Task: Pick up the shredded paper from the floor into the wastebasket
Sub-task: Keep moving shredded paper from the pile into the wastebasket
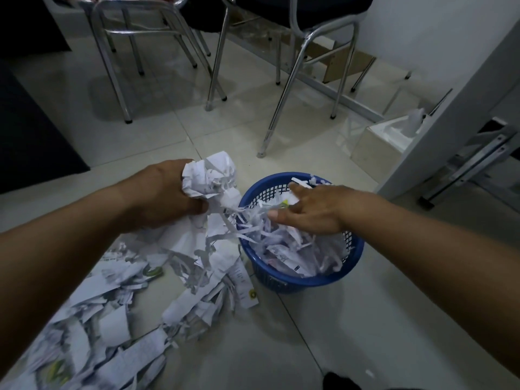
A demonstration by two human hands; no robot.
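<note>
Nearby, chair legs (pixel 270 130); left grip (pixel 166 192) around shredded paper (pixel 209 178), right grip (pixel 306 209) spread over wastebasket (pixel 349 266).

Blue lattice-walled wastebasket (pixel 302 280), white shredded paper (pixel 180 280) with grey print, pale grey-white tiled floor (pixel 365 319), chrome chair legs (pixel 112 71)

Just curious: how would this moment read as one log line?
left hand: gripping paper wad | right hand: open over wastebasket | floor pile: remains
</note>
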